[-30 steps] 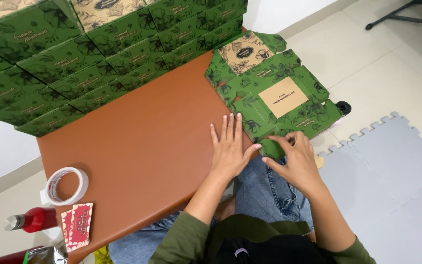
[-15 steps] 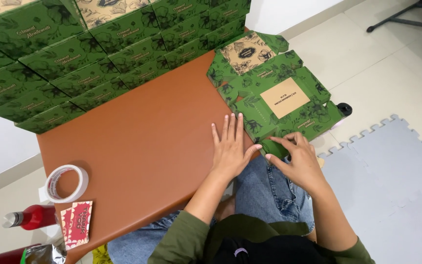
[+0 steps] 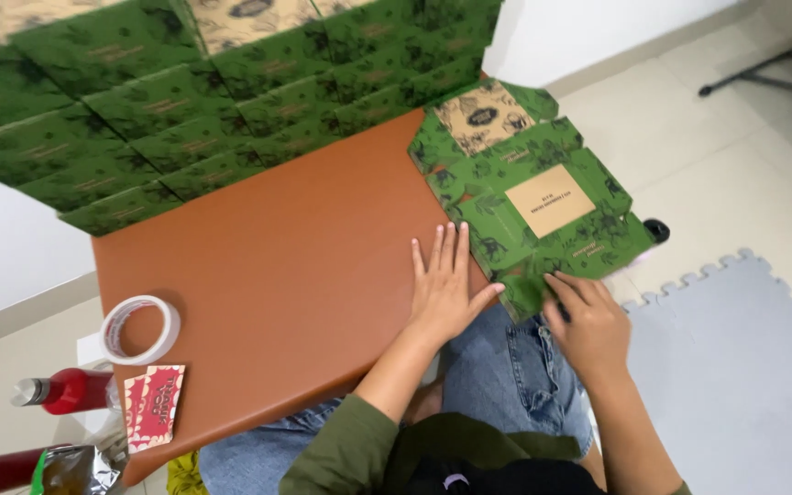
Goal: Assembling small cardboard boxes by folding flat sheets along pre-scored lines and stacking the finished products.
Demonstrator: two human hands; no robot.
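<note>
A flat, unfolded green cardboard box blank (image 3: 529, 197) with leaf print and a tan panel lies over the right edge of the brown table (image 3: 277, 275). My left hand (image 3: 446, 284) lies flat, fingers spread, on the table and on the blank's near left edge. Just off the table's corner, my right hand (image 3: 588, 321) pinches a small flap at the blank's near corner, fingers curled around it.
Many folded green boxes (image 3: 185, 101) are stacked along the table's far side. A roll of clear tape (image 3: 139, 328) and red cards (image 3: 153, 403) sit at the near left. A red bottle (image 3: 61, 392) stands on the floor left; a grey foam mat (image 3: 744, 367) lies right.
Both hands stay in nearly the same place on the blank; the right fingers have shifted slightly on the near flap. Nothing else has moved.
</note>
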